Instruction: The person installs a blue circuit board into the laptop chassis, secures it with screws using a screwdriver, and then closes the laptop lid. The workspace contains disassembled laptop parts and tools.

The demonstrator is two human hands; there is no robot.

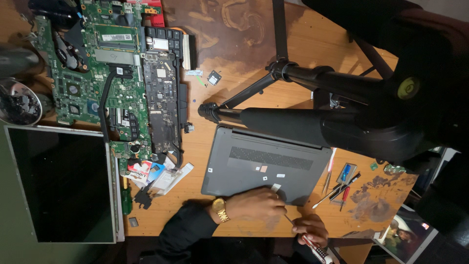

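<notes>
A grey laptop lies closed with its underside up on the wooden table. My left hand, with a gold watch on its wrist, rests with curled fingers on the laptop's near edge and holds it down. Just to the right, off the laptop's near corner, my right hand grips a thin screwdriver. Its metal tip points up towards my left hand's fingers. What the tip touches is hidden by my left hand.
Several green circuit boards and a black keyboard part cover the table's far left. A bare screen panel lies at the near left. A black tripod stands over the laptop's far side. Loose screwdrivers lie to the laptop's right.
</notes>
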